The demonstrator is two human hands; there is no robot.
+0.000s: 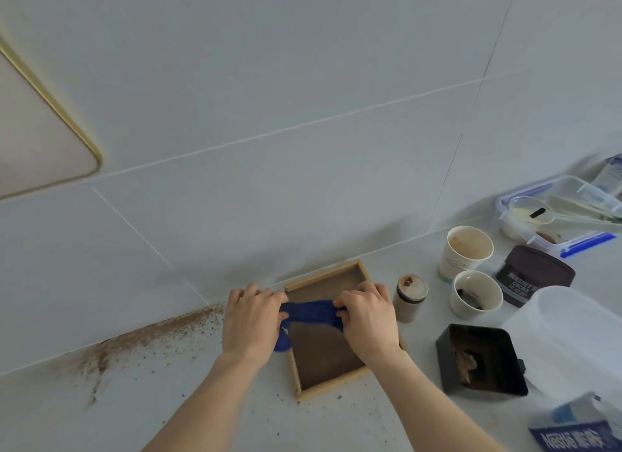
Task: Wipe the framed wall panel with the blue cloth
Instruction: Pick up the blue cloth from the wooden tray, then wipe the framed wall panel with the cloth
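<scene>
- Panel [37,128], gold-framed, hangs on grey tiled wall [269,81].
- Both hands [250,320] [368,317] grip bunched blue cloth [308,312] over wooden tray [324,350].
- Brown powder [144,337] dusts counter [134,411].

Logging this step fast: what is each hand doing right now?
Left hand: closed, gripping one end of the blue cloth.
Right hand: closed, gripping the other end of the cloth, above the wooden tray.

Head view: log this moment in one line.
cloth: bunched, held over tray | left hand: gripping | right hand: gripping | panel: untouched
</scene>
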